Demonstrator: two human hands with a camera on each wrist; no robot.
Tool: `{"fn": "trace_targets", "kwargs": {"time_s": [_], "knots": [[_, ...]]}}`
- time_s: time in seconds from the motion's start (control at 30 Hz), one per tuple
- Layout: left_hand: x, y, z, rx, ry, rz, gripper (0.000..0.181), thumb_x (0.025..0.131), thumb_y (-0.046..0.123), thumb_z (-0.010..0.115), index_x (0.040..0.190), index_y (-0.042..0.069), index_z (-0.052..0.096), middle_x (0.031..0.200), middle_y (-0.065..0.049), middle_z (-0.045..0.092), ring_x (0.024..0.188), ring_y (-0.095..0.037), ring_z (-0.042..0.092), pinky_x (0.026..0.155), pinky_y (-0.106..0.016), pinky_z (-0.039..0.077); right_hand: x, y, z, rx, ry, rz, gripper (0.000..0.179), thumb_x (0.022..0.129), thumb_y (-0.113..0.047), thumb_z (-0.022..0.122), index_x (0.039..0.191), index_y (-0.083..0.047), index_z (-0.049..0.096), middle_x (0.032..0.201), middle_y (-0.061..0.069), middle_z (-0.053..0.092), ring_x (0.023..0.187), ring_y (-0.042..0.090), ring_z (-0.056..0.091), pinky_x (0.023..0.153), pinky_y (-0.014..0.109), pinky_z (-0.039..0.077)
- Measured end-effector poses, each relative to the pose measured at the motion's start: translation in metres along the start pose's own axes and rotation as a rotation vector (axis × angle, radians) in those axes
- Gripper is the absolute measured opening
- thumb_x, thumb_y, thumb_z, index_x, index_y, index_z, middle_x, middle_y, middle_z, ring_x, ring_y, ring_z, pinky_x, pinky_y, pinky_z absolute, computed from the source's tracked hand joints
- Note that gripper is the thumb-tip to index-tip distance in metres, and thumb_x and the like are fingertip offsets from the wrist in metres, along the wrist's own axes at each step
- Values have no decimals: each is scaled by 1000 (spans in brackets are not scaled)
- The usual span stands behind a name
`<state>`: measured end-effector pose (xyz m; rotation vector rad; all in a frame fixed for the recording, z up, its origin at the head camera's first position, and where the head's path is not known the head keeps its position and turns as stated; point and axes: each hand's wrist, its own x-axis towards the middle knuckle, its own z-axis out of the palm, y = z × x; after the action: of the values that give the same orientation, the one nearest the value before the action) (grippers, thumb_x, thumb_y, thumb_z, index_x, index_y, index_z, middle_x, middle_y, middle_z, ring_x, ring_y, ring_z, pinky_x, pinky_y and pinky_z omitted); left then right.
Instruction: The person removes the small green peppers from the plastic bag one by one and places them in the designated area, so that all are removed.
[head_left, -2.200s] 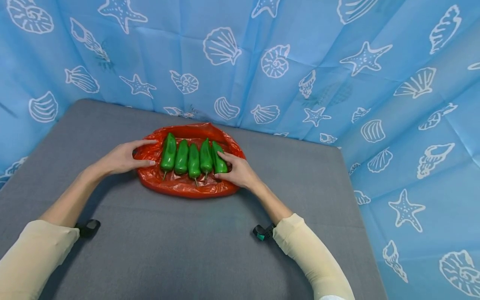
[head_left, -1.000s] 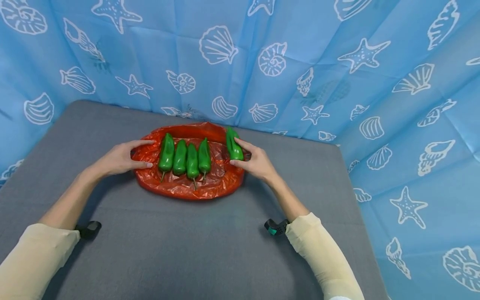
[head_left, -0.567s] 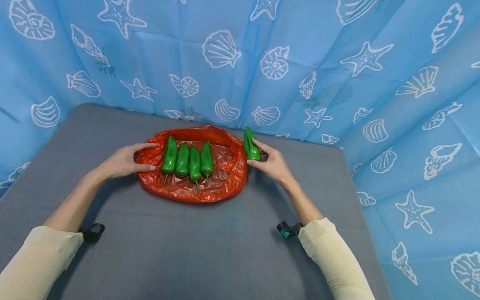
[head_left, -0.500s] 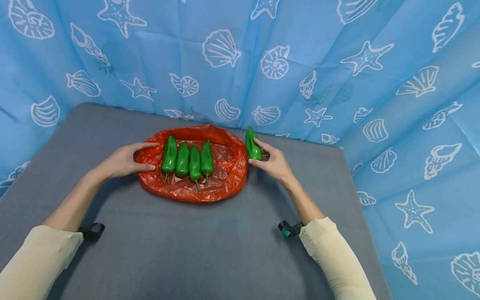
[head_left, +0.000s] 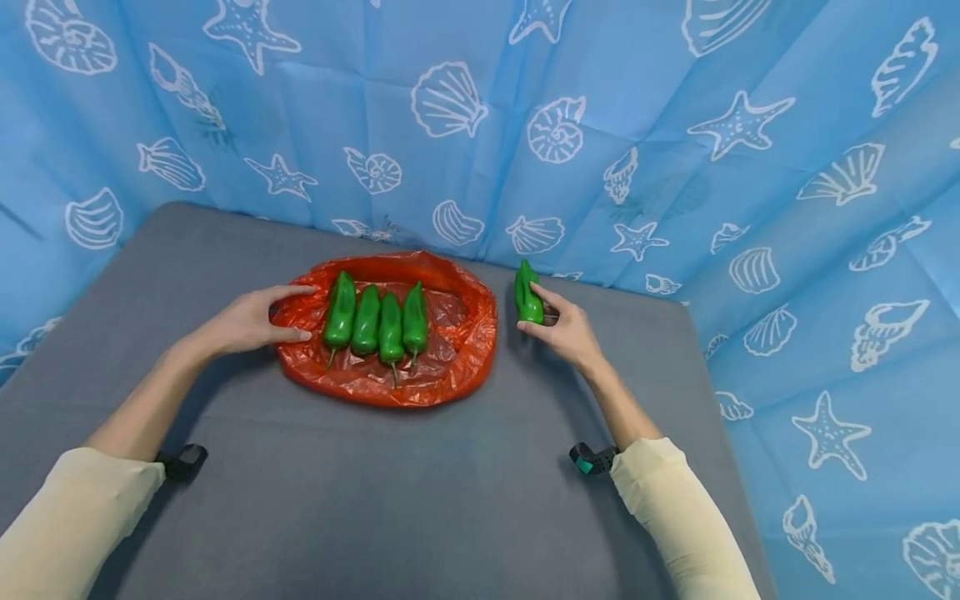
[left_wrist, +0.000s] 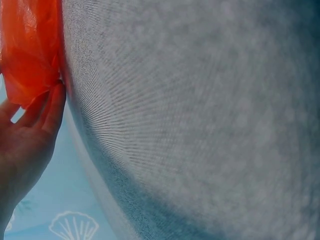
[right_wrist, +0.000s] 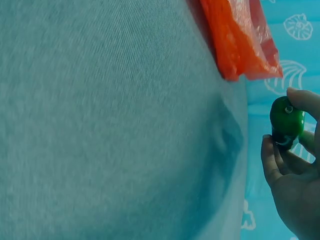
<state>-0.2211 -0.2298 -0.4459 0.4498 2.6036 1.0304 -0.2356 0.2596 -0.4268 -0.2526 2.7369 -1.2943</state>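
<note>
My right hand (head_left: 566,329) pinches a green pepper (head_left: 528,293) between thumb and fingers, to the right of the red plastic bag (head_left: 420,392). In the right wrist view the held pepper (right_wrist: 286,117) is seen end-on, raised off the tabletop. My left hand (head_left: 251,321) holds the left rim of the bag, thumb and index finger over its edge. In the left wrist view the other fingers of that hand (left_wrist: 30,135) lie against the bag's outer side (left_wrist: 30,50). Several glossy green peppers (head_left: 366,321) lie side by side inside the open bag, stems toward me.
A grey cloth-covered table (head_left: 375,492) spreads beneath everything. Behind it and along the right side hangs a blue curtain (head_left: 315,108) printed with white shells and starfish. A black wrist strap (head_left: 592,458) sits on each forearm.
The right hand has taken the rightmost pepper out of the row and carried it rightward, past the bag's right rim. My left hand has stayed at the bag's left rim.
</note>
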Motion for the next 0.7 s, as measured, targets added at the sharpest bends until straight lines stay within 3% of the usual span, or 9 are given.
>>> {"fn": "trace_targets", "kwargs": {"time_s": [0.27,0.7], "knots": [[4,-2,2,-5,-9,13,76,90,32,75,152,7,38,153,-31,33,137,-52,32,108,-67,31,3,20,-8,-62,59,28,73,87,-23,79,151,-16,44,130,22,57,109,33,63,84,45,56],[-1,-4,-3,5,-19,-11,80,89,35,75,152,6,37,152,-32,32,136,-53,32,108,-67,29,16,37,3,-87,67,23,72,86,-30,79,150,-20,46,125,19,61,107,29,62,80,40,53]]}}
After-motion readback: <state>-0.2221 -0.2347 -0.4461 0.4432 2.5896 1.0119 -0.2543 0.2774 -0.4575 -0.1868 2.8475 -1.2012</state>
